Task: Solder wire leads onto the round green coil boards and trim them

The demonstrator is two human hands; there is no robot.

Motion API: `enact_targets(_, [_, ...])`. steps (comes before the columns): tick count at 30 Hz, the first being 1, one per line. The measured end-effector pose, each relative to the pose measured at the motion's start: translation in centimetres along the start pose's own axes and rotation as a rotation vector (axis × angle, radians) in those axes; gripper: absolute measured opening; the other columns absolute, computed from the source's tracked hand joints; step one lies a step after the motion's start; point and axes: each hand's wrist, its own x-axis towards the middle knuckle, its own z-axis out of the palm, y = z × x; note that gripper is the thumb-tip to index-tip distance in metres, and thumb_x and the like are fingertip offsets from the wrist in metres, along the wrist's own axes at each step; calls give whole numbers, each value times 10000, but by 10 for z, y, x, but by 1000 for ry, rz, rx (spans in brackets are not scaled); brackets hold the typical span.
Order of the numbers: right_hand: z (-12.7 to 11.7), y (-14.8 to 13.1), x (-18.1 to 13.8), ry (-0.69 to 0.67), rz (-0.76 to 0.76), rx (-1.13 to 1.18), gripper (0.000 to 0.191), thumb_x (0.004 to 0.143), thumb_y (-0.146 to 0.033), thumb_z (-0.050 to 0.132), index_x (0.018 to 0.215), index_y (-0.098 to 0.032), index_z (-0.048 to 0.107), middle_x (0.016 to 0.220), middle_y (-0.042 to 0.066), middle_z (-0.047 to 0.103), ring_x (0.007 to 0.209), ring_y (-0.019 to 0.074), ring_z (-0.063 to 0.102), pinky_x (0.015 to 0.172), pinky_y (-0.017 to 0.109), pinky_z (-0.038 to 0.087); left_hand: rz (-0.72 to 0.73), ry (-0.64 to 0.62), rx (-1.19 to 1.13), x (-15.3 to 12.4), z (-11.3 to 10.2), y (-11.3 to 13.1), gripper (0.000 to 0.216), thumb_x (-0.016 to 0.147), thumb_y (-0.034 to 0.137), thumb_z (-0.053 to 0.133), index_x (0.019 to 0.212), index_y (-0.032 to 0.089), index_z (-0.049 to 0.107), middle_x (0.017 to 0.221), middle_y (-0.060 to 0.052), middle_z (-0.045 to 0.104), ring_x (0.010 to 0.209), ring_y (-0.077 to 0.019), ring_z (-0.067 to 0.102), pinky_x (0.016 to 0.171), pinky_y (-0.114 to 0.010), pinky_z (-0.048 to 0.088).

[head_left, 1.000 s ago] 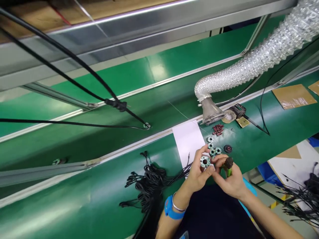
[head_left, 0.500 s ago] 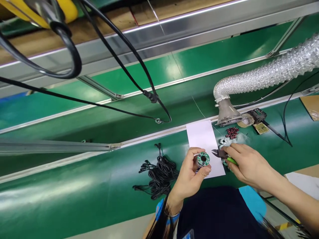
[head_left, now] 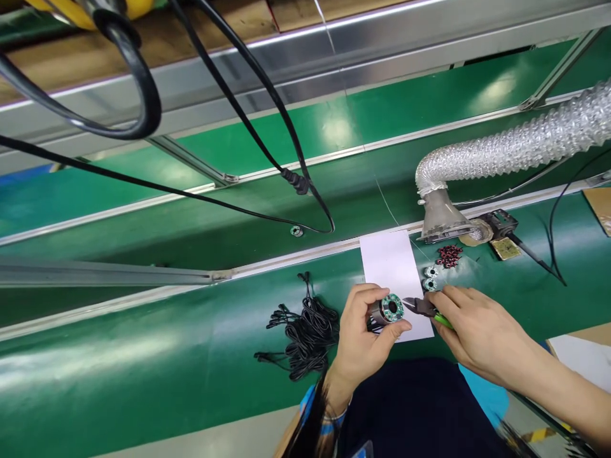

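My left hand (head_left: 365,334) is closed round a small metal cylinder capped by a round green circuit board (head_left: 392,308), held up over a white sheet of paper (head_left: 394,273). My right hand (head_left: 472,327) grips green-handled cutting pliers (head_left: 426,308), whose dark jaws point left and almost touch the board's right edge. Two more round boards (head_left: 430,278) lie on the green bench just beyond the pliers, with a small pile of red rings (head_left: 449,254) behind them.
A bundle of black cables (head_left: 305,331) lies left of my left hand. A silver flexible duct with a metal hood (head_left: 442,213) ends above the paper, beside a soldering iron stand (head_left: 499,224). Black cables (head_left: 267,108) hang overhead across the green conveyor belt (head_left: 191,235).
My right hand has brought the pliers' jaws left, close up to the board in my left hand. A second ago both hands were together holding the board; the view has also shifted.
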Motion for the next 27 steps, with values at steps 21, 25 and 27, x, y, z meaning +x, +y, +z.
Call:
enact_targets(21, [-10,14,11,96,-210,-70,289,795,-117,534,1077,-178,556,812,21,490,727,189,455,673,323,252,-347,-346,-608,8,-12,-7,426,963,454,460,1280,190,566,758,-39,512,586,-77,529,525,-175,428])
enact_targets(25, [-12,14,14,76,-206,-94,285,768,-114,569,1046,-174,580,805,21,493,724,194,456,672,326,243,-371,-357,-565,9,-12,-5,439,962,469,453,1266,179,578,822,-51,517,583,-67,527,524,-178,425])
enact_targets(27, [-14,14,14,63,-205,-104,260,778,-114,564,1028,-181,588,790,20,491,712,194,446,671,328,238,-374,-363,-556,8,-13,-6,437,962,469,455,1262,178,582,829,-52,517,587,-64,529,525,-175,430])
